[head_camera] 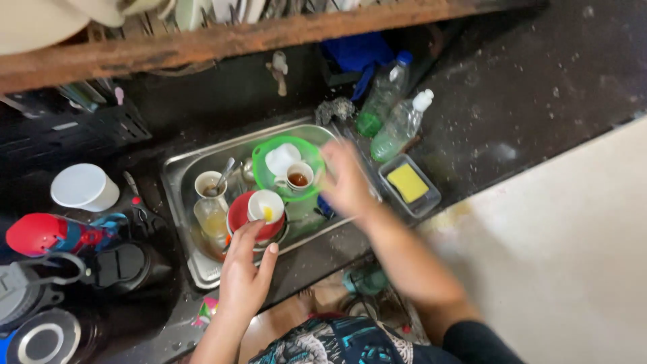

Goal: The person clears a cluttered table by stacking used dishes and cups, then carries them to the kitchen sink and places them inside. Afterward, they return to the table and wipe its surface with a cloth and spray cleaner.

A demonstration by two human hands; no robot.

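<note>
Dark counter [512, 81] surrounds your full sink [176, 176]. Your left hand [244, 273] hovers open by the red bowl [240, 214]. Your blurred right hand [347, 182] reaches open-fingered toward a tea cup [298, 176] in the green bowl [264, 156].

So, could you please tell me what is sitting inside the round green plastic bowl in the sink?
Inside the round green plastic bowl sit a crumpled white piece and a small white cup of brown liquid. The bowl's floor beneath them is hidden.

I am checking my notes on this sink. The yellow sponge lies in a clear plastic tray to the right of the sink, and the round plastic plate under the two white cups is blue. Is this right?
One detail is wrong. In the head view, the round plastic plate under the two white cups is green, not blue. The yellow sponge does lie in the clear plastic tray to the right of the sink.
</note>
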